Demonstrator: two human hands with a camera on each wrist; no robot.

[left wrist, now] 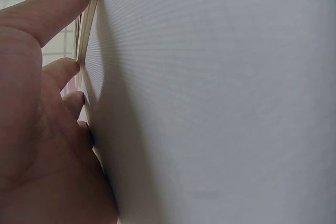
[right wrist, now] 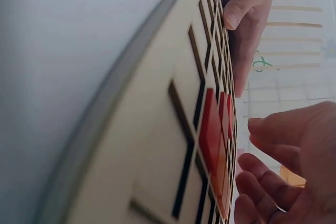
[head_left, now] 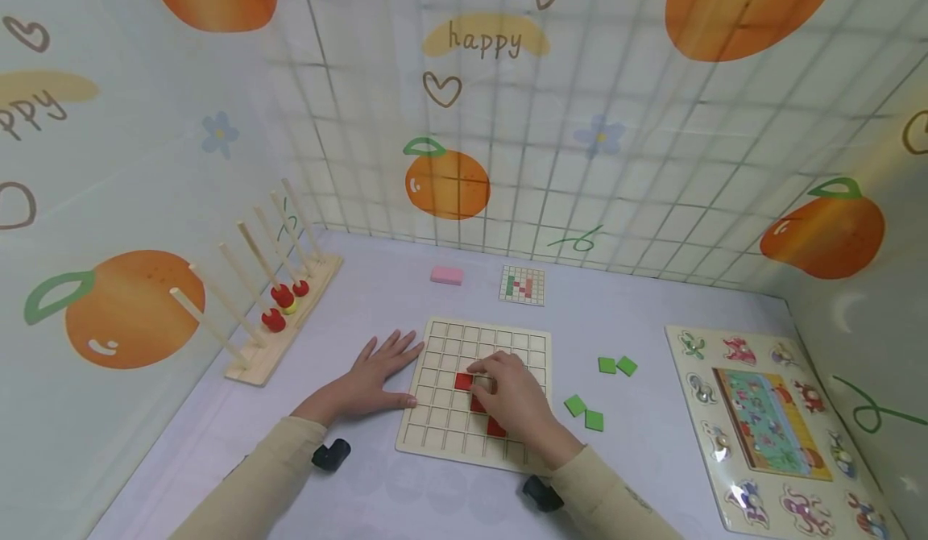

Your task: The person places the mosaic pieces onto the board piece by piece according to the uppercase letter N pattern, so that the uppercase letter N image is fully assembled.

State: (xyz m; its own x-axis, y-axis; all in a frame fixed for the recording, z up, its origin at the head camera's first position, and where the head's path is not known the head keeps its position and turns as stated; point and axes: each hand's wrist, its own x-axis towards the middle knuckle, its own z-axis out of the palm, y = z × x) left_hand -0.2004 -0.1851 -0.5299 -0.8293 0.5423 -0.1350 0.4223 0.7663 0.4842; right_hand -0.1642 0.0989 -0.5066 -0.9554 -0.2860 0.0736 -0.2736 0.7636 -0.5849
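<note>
A light wooden grid board (head_left: 442, 427) lies on the table with red square tiles in a diagonal run of its cells, including a red tile (head_left: 464, 381) at the upper left. My right hand (head_left: 513, 395) hovers over these tiles, its thumb and fingers loosely bent and partly hiding them. In the right wrist view its fingertips stand off the board with nothing visible between them. The left hand (head_left: 373, 379) lies spread at the board's left edge; its thumb and a fingertip touch that edge in the left wrist view.
Several green tiles (head_left: 594, 421) lie right of the board. Behind it are a pink block (head_left: 446, 275) and a small pattern card (head_left: 522, 285). A wooden peg stand (head_left: 250, 367) with red and yellow pieces stands left; an animal puzzle board (head_left: 699, 419) lies far right.
</note>
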